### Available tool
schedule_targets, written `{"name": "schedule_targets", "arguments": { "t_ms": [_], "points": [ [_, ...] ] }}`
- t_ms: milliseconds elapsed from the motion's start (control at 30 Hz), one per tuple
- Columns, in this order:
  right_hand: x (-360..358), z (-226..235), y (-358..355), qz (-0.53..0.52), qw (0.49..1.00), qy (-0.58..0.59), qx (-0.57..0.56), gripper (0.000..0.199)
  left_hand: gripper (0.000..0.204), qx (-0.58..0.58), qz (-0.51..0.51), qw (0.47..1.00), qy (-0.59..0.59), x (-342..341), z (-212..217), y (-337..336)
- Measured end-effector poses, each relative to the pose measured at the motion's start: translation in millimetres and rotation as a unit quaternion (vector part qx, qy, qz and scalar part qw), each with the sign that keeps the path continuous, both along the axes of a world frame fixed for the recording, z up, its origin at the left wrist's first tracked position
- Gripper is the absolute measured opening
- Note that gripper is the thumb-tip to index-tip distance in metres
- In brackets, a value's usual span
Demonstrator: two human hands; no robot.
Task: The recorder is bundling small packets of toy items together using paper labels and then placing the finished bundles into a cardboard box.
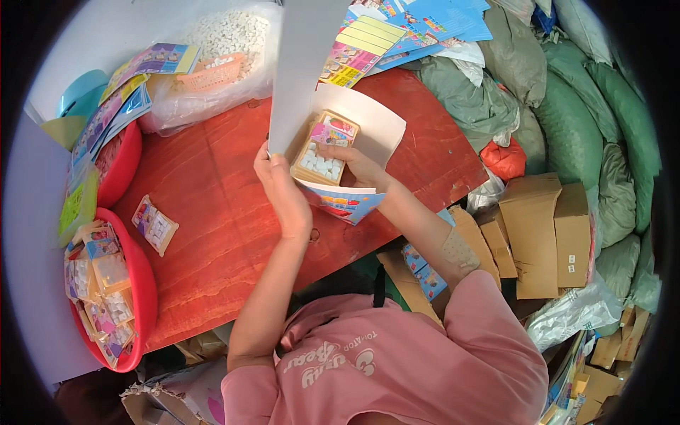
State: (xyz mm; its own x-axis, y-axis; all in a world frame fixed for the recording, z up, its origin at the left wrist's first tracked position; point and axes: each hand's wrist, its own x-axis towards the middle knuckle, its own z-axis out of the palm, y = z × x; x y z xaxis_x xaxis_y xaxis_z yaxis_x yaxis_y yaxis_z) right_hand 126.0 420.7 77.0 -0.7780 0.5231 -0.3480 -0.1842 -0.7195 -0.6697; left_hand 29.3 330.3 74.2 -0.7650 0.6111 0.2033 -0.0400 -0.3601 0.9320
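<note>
My left hand is closed on the near left edge of an open cardboard box, white inside with a blue printed outer side. The box's tall white lid flap stands up at the far left. Inside the box lies a stack of small flat packets, each with white pieces and a pink and purple label. My right hand reaches in over the box's right side and grips the stack, thumb on the top packet. Its other fingers are mostly hidden.
On the red table lies one loose packet. A red basin of packets is at the left, another red basin behind it. Further back stand a bag of white pieces and printed card sheets. Green sacks and cartons fill the right.
</note>
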Motion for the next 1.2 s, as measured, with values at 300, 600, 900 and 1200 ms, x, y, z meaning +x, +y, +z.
{"name": "schedule_targets", "arguments": {
  "t_ms": [300, 600, 900, 1200],
  "points": [
    [-16.8, 8.1, 17.6, 0.117, 0.971, -0.189, 0.082, 0.031, 0.074, -0.094, -0.187, 0.967, -0.145, -50.4, -35.9, -1.1],
    [-33.0, 21.0, 25.7, 0.265, 0.923, -0.256, 0.112, 0.047, 0.070, -0.140, -0.179, 0.966, -0.123, -53.9, -29.4, -3.4],
    [27.5, 65.7, 70.9, 0.200, 0.597, -0.482, 0.609, 0.057, 0.065, -0.106, -0.051, 0.980, 0.160, -47.8, -25.2, -59.3],
    [-68.3, 137.4, -144.6, 0.054, 0.776, -0.100, 0.621, 0.014, 0.027, -0.157, 0.105, 0.959, 0.209, -79.6, 24.4, -232.9]
  ]
}}
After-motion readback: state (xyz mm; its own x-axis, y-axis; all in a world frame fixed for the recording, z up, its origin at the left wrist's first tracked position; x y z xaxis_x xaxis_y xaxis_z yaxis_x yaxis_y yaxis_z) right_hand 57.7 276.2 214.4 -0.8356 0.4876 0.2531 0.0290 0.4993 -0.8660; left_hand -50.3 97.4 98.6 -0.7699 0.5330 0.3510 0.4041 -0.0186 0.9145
